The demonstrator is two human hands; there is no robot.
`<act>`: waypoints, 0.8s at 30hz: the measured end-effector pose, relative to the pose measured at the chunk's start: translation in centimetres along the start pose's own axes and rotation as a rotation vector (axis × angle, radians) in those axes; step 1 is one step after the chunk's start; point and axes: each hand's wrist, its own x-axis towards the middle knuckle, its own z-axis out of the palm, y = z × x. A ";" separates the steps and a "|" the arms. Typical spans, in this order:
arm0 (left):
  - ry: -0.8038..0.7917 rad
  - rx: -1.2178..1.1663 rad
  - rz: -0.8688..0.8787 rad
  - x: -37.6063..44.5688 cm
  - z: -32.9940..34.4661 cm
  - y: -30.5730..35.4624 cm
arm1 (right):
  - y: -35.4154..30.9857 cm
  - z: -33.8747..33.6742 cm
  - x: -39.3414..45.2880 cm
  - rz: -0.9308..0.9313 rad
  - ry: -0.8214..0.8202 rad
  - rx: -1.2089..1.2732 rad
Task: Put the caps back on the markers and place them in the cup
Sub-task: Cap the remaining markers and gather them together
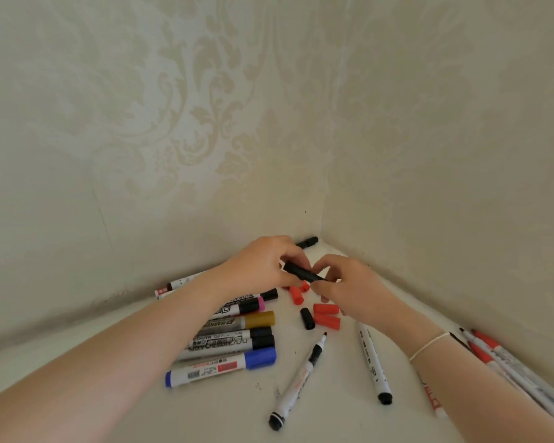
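My left hand point(263, 266) and my right hand point(349, 284) meet over the table's far corner, both with fingers curled round a black marker piece point(301, 272); whether it is a cap or a barrel I cannot tell. Below them lie several loose red caps point(326, 314) and one black cap point(307, 318). A row of capped markers point(237, 343) lies under my left forearm. An uncapped black marker point(301, 378) and a second white marker point(373, 362) lie nearer me. No cup is in view.
The white table point(224, 417) sits in a corner between two patterned walls. Several red markers point(499, 356) lie along the right wall, one black marker point(307, 242) in the far corner, and another marker point(176, 285) by the left wall.
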 end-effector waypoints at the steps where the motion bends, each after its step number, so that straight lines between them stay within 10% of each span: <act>1: -0.038 0.001 -0.012 0.0 -0.1 0.1 | 0.1 0.1 0.1 -0.015 0.019 -0.018; 13: -0.153 -0.746 -0.331 -0.9 -0.4 0.8 | -0.2 0.3 0.1 -0.121 0.098 0.144; 24: -0.002 -0.708 -0.353 -0.2 0.2 1.7 | -1.6 0.1 0.4 -0.058 0.166 0.237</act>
